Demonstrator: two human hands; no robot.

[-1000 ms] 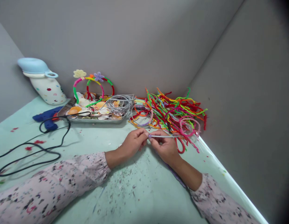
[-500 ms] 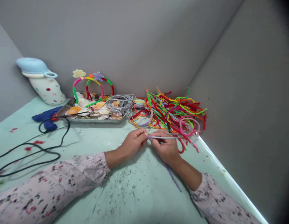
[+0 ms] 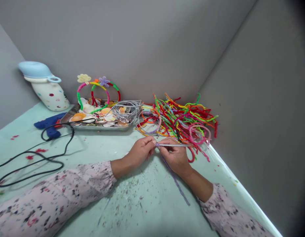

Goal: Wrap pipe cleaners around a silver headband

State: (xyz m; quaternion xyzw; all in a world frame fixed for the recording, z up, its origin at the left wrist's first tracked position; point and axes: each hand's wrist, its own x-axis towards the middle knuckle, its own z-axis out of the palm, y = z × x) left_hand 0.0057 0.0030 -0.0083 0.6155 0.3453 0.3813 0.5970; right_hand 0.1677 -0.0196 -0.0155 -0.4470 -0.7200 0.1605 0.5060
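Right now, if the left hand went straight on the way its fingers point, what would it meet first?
The left hand points rightward, so it would first meet the right hand, whose fingers already pinch the same grey band wrapped with a purple pipe cleaner. The two hands look nearly touching, though depth is unclear.

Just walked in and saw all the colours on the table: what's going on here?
A person is working at a pale green table. The left hand and right hand pinch a thin grey headband at one end, where a purple pipe cleaner is held against it and trails toward the person. Just beyond lies a pile of coloured pipe cleaners. Farther left, a metal tray holds bare headbands and two wrapped, flower-topped ones, beside a blue glue gun.
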